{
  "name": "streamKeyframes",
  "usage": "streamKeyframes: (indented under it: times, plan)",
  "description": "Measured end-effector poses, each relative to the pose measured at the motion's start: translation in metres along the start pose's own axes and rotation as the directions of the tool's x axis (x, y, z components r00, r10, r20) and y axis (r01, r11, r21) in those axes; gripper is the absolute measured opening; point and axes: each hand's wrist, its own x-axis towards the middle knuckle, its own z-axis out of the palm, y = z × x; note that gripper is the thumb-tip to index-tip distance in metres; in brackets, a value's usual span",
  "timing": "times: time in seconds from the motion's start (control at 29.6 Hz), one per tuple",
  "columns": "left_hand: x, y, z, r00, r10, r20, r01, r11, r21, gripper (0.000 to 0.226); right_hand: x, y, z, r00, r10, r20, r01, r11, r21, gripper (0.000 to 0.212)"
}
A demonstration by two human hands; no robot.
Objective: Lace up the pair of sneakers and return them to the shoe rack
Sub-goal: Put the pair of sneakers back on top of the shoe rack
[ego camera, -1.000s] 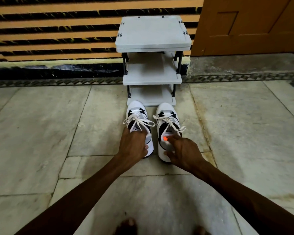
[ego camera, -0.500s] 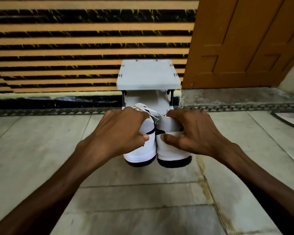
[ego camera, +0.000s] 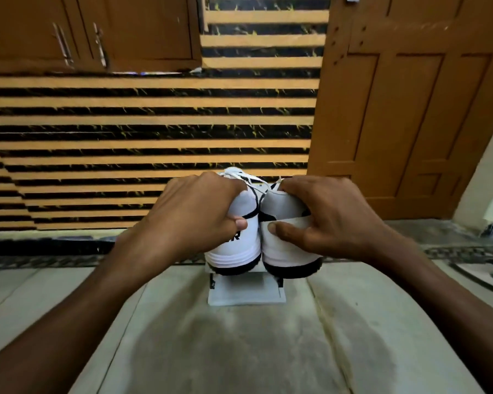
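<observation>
Both hands — left hand, right hand — clutching sneakers, now raised above the shoe rack.

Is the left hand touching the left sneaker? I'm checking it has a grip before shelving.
Touching. The head view shows the left hand wrapped over the left sneaker, thumb pressed on its white heel.

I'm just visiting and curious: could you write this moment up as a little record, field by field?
left hand: grips the heel of the left sneaker
right hand: grips the heel of the right sneaker
sneakers: side by side, heels toward the camera, laces showing on top
shoe rack: grey, mostly hidden behind and below the sneakers
contact with rack: cannot tell
background: striped wall, wooden door at right
</observation>
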Motion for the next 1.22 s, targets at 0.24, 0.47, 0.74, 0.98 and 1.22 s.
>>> streamKeyframes:
  times: [0.24,0.47,0.74,0.98,1.22]
  plan:
    - [0.055,-0.023,0.046,0.997,-0.077,0.032,0.077,0.997,0.003,0.028,0.026,0.027,0.051,0.998,0.063,-0.026,-0.064,0.997,-0.048,0.051]
    - [0.105,-0.044,0.102,0.992,-0.121,0.024,0.122,0.991,-0.051,0.026,0.065,0.056,0.106,0.988,0.151,0.021,-0.149,0.984,-0.097,0.047]
    - [0.154,-0.062,0.153,0.989,-0.149,0.007,0.149,0.989,0.020,0.024,0.111,0.092,0.150,0.967,0.233,0.106,-0.231,0.972,-0.027,0.054]
    - [0.172,-0.075,0.185,0.991,-0.131,0.002,0.131,0.990,0.055,0.025,0.128,0.107,0.181,0.972,0.214,0.097,-0.216,0.976,0.006,0.053]
    - [0.174,-0.083,0.192,0.998,-0.069,-0.007,0.069,0.997,0.046,0.026,0.127,0.113,0.191,0.966,0.221,0.136,-0.226,0.974,0.022,0.052]
